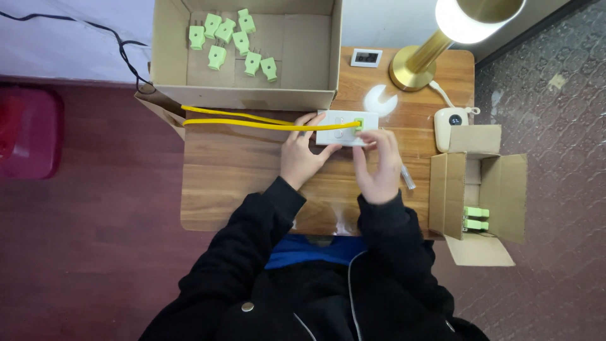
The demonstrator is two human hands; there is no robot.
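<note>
A white rectangular socket block [344, 125] lies on the wooden table [233, 170] with a green plug [358, 124] pushed into its right end. Yellow wires [240, 120] run from the plug leftwards across the table. My left hand [302, 153] grips the block's left side, fingers over its top and thumb at the near edge. My right hand [377, 165] touches the block's near right corner with its fingertips. Whether it pinches anything is hidden.
A large open cardboard box [170, 44] at the back holds several green plugs [228, 39]. A smaller open box [499, 183] at right holds two green plugs [476, 218]. A brass lamp [416, 63], white timer [449, 123], small display [366, 57] and pen-like tool [408, 178] share the table.
</note>
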